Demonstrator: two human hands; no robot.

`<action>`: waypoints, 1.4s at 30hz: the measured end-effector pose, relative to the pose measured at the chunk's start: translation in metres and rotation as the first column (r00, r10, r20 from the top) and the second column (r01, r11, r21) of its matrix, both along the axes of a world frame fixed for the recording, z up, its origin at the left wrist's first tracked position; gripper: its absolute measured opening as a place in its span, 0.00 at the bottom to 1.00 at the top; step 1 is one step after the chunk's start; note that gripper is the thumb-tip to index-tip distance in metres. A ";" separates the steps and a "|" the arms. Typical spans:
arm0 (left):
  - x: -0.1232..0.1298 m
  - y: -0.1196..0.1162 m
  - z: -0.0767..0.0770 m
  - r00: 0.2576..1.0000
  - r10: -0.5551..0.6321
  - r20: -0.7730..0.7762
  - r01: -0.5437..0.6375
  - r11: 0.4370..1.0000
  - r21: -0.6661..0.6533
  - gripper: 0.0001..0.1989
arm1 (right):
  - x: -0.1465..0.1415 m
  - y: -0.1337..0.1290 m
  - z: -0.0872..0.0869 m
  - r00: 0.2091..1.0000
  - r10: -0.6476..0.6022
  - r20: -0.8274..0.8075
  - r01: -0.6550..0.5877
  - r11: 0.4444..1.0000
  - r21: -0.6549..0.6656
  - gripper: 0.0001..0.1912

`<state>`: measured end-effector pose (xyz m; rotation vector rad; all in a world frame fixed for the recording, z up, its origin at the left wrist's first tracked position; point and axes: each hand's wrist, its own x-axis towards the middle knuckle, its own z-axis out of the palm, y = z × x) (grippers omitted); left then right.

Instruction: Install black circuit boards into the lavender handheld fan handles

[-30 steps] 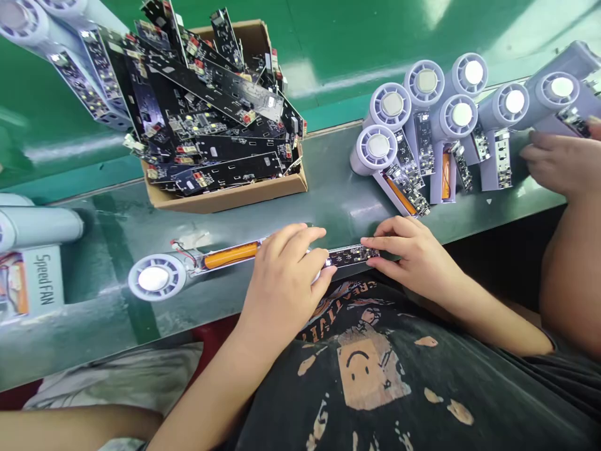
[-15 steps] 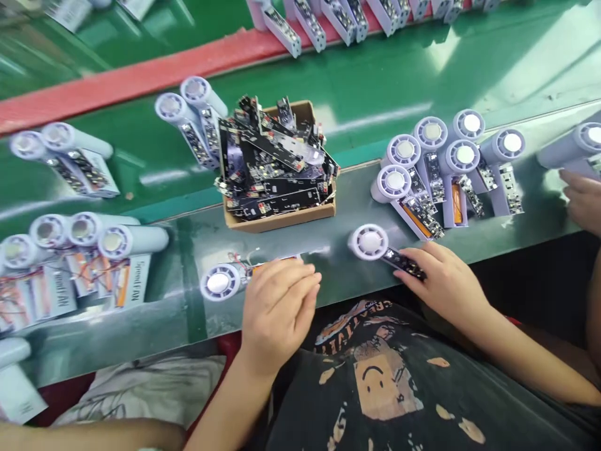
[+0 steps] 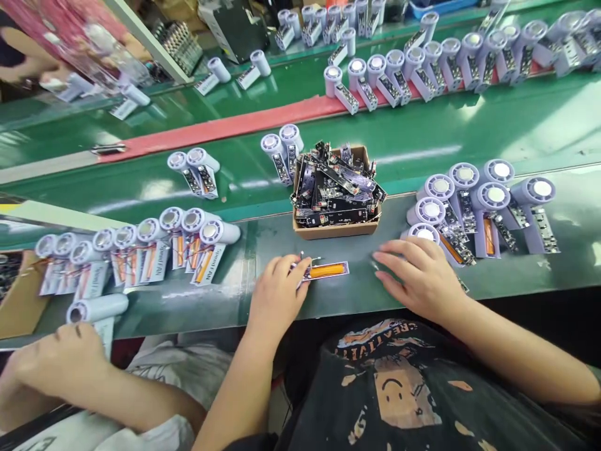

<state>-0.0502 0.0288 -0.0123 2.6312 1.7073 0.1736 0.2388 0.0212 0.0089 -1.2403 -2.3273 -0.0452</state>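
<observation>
Pinching the fan casing (image 3: 330, 276) just to its right, the left hand (image 3: 280, 285) has something probably light and stiff, best held by its edges, off the orange battery (image 3: 327, 270); the right hand (image 3: 417, 272) is spread.

One fan casing (image 3: 327, 271), left end hidden under the left hand (image 3: 279, 285), one fan (image 3: 424, 231) partly covered by the right hand (image 3: 417, 269), circuit boards (image 3: 338, 188) with markings too small to read, cardboard carton (image 3: 23, 300) cut by the left edge
</observation>
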 end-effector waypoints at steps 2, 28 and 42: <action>-0.002 -0.004 -0.001 1.000 0.010 0.022 -0.010 1.000 0.017 0.17 | -0.024 0.026 0.001 0.998 0.006 0.070 -0.008 1.000 0.026 0.13; -0.002 -0.053 0.023 0.944 -0.269 0.193 0.301 0.939 -0.164 0.16 | -0.128 0.045 -0.017 0.944 0.252 0.211 -0.234 0.966 -0.108 0.12; 0.035 -0.042 -0.016 0.925 0.059 0.376 -0.089 0.994 0.062 0.12 | -0.053 -0.006 -0.013 0.995 0.098 0.024 -0.071 0.851 -0.521 0.20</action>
